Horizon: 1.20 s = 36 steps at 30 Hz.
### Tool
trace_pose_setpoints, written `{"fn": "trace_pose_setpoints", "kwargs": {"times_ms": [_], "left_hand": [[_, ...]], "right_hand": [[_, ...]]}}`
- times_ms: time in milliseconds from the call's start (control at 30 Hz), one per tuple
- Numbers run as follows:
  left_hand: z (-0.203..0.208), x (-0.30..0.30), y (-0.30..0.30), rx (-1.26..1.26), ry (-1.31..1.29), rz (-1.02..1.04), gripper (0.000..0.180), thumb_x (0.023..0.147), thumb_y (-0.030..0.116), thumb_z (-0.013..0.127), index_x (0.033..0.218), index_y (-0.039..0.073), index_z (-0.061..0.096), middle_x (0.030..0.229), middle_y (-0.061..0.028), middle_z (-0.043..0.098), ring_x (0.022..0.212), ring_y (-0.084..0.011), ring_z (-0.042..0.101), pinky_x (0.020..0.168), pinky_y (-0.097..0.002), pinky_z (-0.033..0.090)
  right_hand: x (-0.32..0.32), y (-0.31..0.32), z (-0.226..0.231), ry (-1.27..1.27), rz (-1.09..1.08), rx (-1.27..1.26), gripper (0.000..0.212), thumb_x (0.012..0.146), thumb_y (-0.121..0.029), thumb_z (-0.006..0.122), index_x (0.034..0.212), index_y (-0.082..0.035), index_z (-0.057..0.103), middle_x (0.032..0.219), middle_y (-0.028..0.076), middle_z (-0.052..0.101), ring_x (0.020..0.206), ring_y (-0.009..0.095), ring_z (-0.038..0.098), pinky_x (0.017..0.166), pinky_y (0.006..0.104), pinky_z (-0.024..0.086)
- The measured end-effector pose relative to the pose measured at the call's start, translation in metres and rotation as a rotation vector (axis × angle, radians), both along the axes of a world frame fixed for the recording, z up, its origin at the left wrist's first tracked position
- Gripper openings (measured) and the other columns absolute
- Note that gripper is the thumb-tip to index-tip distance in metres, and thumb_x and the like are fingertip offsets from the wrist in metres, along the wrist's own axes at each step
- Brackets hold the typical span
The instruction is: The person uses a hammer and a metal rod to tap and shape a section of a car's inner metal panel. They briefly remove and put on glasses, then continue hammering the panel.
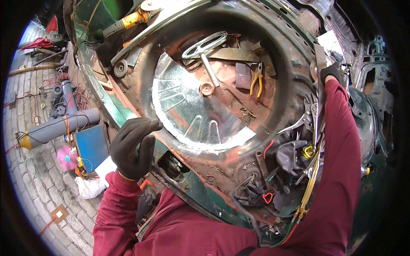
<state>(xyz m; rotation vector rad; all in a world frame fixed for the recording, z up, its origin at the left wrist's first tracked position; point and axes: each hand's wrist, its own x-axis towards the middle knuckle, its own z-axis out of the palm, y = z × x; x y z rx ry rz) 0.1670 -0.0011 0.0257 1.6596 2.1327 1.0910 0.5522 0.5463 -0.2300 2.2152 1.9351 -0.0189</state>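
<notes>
My left hand (134, 147), in a dark glove, is raised over the near left edge of the car body, its thumb apart from its bent fingers and nothing in it. On the far right my right hand (331, 73), also gloved, reaches in beside a long flat metal strip (320, 68). Its fingers are hidden, so whether it grips the strip cannot be seen. Between the hands lies a round well (279, 91) with a shiny curved metal sheet (177, 109) along its near left side. Yellow-handled pliers (257, 83) and a wire ring on a metal tube (208, 68) lie inside.
An angle grinder (132, 20) rests at the upper left. Locking pliers (305, 117), a brass torch (311, 183) with hoses, a spanner (261, 164) and a grey cloth (289, 157) crowd the right side. A grey gas cylinder (60, 127) lies on the brick floor.
</notes>
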Motion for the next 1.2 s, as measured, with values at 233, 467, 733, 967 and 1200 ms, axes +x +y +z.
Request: {"fn": "trace_pose_setpoints", "kwargs": {"times_ms": [233, 467, 733, 967, 1200], "left_hand": [[0.002, 0.002, 0.003, 0.011, 0.038, -0.008, 0.027, 0.092, -0.004, 0.066, 0.117, -0.008, 0.075, 0.099, -0.0194, 0.079, 0.093, -0.0320, 0.076, 0.086, -0.0418, 0.060], [-0.003, -0.002, 0.003, 0.018, 0.042, -0.049, 0.026, 0.093, -0.003, 0.065, 0.116, -0.011, 0.075, 0.097, -0.0210, 0.079, 0.092, -0.0332, 0.077, 0.084, -0.0432, 0.061], [0.001, -0.003, 0.003, 0.005, 0.057, -0.068, 0.028, 0.092, -0.005, 0.065, 0.117, -0.012, 0.074, 0.098, -0.0213, 0.079, 0.093, -0.0329, 0.077, 0.085, -0.0423, 0.062], [0.000, 0.000, -0.001, 0.004, 0.019, -0.031, 0.029, 0.091, -0.007, 0.066, 0.118, -0.012, 0.074, 0.099, -0.0214, 0.079, 0.093, -0.0321, 0.077, 0.084, -0.0410, 0.061], [-0.003, -0.004, -0.001, 0.041, 0.007, -0.054, 0.031, 0.091, -0.007, 0.067, 0.120, -0.009, 0.075, 0.101, -0.0202, 0.080, 0.095, -0.0302, 0.077, 0.086, -0.0396, 0.061]], "right_hand": [[0.006, 0.051, -0.009, -0.175, 0.123, -0.200, 0.071, 0.093, -0.030, 0.064, 0.153, 0.003, 0.048, 0.143, 0.032, 0.065, 0.137, 0.043, 0.062, 0.115, 0.0488, 0.050], [0.029, 0.081, -0.015, -0.275, 0.218, -0.316, 0.063, 0.093, -0.032, 0.063, 0.145, 0.003, 0.058, 0.143, 0.031, 0.065, 0.137, 0.042, 0.063, 0.114, 0.0479, 0.051], [0.047, 0.102, -0.018, -0.312, 0.280, -0.381, 0.057, 0.093, -0.035, 0.062, 0.135, 0.003, 0.069, 0.142, 0.030, 0.066, 0.136, 0.041, 0.063, 0.112, 0.0467, 0.052], [0.024, 0.051, 0.011, 0.037, 0.237, -0.134, 0.062, 0.099, -0.041, 0.060, 0.142, 0.003, 0.063, 0.143, 0.033, 0.064, 0.135, 0.045, 0.063, 0.113, 0.0505, 0.050], [0.075, -0.019, 0.113, 0.431, 0.535, 0.375, 0.054, 0.109, -0.043, 0.055, 0.148, -0.006, 0.054, 0.128, 0.029, 0.070, 0.115, 0.044, 0.070, 0.099, 0.0509, 0.055]]}}
